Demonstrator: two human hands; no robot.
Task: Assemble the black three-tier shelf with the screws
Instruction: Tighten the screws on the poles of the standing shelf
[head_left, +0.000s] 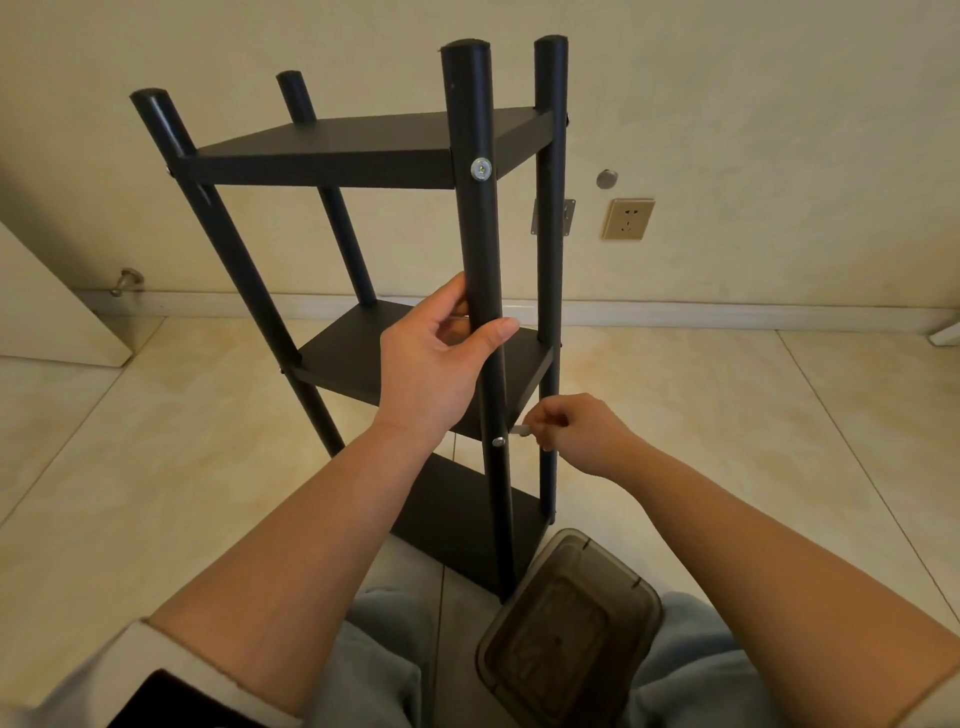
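My left hand (436, 364) wraps the shelf's (363, 145) front post (475, 218). My right hand (571, 434) pinches a small metal tool (521, 429) beside the middle screw (498, 441).

Black three-tier shelf (363, 150) upright on tiled floor (156, 441) near wall. Left hand (434, 364) grips near post (480, 260) at mid-height. Right hand (576, 431) pinches small metal tool (521, 429) just right of silver screw (498, 441) at middle tier. Brown plastic container (569, 629) near, at knees.
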